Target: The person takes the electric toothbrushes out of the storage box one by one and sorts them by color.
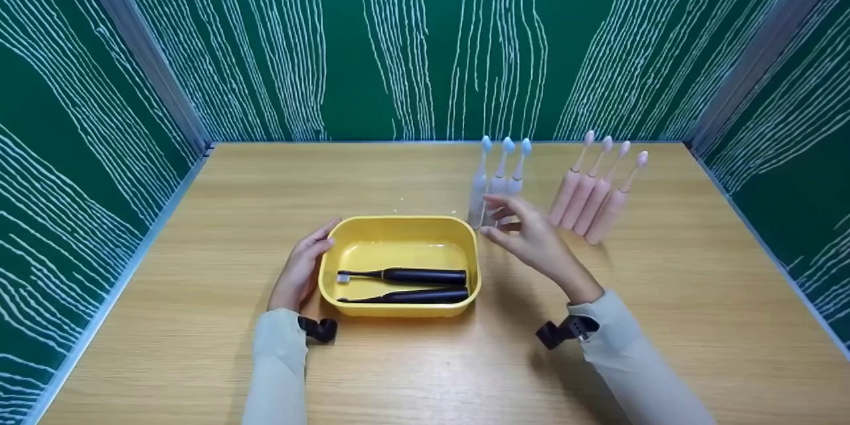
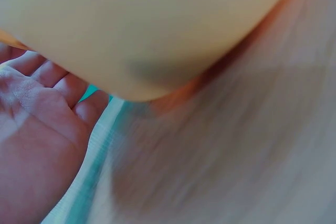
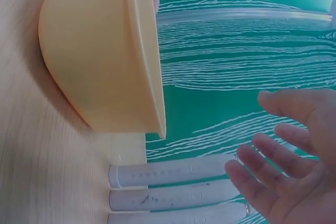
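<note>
My left hand (image 1: 304, 271) grips the left side of a yellow plastic bin (image 1: 398, 311), thumb at its rim and fingers along the outer wall. Two black electric toothbrushes (image 1: 425, 276) lie inside, heads to the left. My right hand (image 1: 531, 239) is just right of the bin, fingers spread and thumb apart, holding nothing. Beside its fingertips stand three whitish electric toothbrushes (image 1: 477, 196) with blue heads, upright in a row. In the right wrist view, their handles (image 3: 173, 171) show below the bin's side wall (image 3: 94, 51), and the palm (image 3: 310, 192) faces the camera.
Several pink electric toothbrushes (image 1: 601, 209) stand in a row farther right. Small white specks (image 1: 401, 199) lie on the wooden table (image 1: 219, 246) behind the bin. Green panels with white wavy lines (image 1: 438, 46) enclose the back and both sides.
</note>
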The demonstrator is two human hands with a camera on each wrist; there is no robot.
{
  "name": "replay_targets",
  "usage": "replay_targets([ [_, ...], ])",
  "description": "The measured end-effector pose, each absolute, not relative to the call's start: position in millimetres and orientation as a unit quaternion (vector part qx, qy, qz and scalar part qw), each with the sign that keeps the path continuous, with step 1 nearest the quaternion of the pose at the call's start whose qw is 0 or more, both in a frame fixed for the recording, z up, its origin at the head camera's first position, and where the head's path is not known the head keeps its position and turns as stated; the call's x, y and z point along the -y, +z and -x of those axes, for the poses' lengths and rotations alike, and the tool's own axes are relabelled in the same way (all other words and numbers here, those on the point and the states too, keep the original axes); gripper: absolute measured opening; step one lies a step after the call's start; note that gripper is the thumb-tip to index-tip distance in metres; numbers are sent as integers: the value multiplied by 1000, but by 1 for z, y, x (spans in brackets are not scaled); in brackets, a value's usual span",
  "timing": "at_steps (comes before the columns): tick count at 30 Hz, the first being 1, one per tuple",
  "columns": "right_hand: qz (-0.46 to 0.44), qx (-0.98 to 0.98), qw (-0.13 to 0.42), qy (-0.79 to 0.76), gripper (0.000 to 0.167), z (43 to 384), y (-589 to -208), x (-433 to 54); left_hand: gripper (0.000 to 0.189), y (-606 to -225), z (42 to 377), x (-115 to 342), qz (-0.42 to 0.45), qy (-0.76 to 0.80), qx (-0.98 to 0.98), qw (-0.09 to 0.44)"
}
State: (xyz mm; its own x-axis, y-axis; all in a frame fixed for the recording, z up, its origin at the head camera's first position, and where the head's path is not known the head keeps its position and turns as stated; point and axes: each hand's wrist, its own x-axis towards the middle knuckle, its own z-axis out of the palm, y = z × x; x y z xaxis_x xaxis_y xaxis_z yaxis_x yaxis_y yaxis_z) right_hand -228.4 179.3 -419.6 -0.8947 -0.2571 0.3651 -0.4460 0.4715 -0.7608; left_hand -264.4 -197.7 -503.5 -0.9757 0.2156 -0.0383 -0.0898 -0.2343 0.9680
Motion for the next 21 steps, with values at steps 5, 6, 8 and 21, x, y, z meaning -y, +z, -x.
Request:
replay_targets([
  [5, -218, 869, 50, 442, 46, 232, -416, -170, 52, -503, 264, 197, -45, 786, -609, 96],
  [6, -219, 871, 39, 438, 47, 233, -415, -168, 52, -503, 264, 197, -46, 785, -610, 97],
  [8, -221, 876, 19, 429, 47, 234, -413, -165, 52, -502, 264, 196, -42, 787, -608, 98],
  [21, -257, 905, -58, 334, 47, 247, -407, -143, 52, -502, 263, 197, -49, 789, -605, 99],
])
